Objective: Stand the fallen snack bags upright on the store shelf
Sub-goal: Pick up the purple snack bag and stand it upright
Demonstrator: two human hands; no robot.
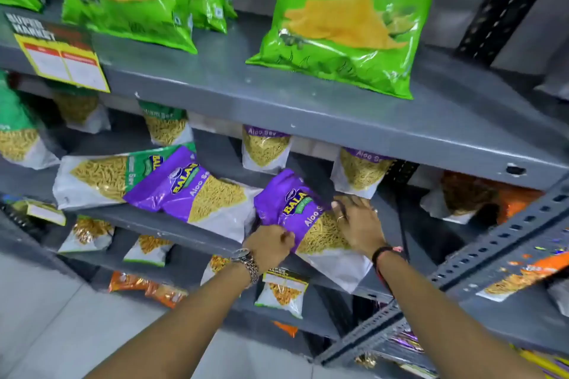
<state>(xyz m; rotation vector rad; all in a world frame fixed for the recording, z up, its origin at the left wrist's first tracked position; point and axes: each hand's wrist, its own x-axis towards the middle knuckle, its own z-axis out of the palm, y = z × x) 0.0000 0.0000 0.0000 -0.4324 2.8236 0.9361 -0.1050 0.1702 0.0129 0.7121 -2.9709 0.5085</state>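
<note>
Both hands on 1 purple bag: left hand pinches edge, right hand flat on front. 2 bags lie fallen on shelf; several upright behind.

my two forearms, both bare with no sleeves in view. left hand: a silver metal link watch at the wrist. right hand: a black and red band at the wrist, rings on two fingers.
</note>
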